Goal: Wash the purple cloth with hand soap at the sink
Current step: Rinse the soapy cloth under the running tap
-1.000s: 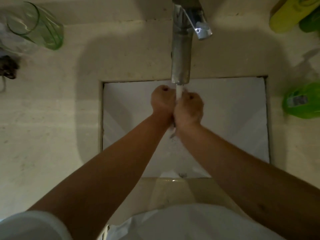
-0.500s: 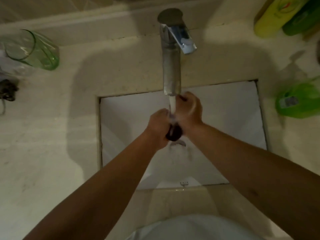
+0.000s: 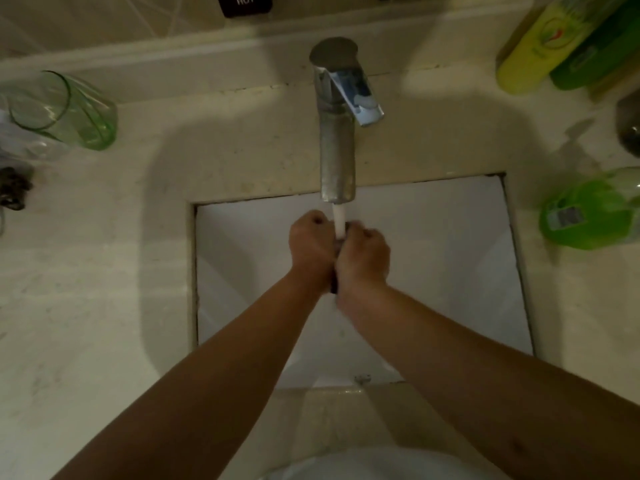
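Sink (image 3: 450,271): cloth (image 3: 334,284) mostly hidden between hands (image 3: 337,252)

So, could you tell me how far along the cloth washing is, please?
Water runs from the tap into the sink. Left hand and right hand squeeze the dark cloth under it. No suds visible; wringing out and shutting the tap remain.

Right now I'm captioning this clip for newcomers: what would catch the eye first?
Two fists, left hand and right hand, pressed together over the white sink, wringing a dark cloth that barely shows between them. Water from the steel faucet falls right onto them. After that, the green glass at far left and the green bottle at right.
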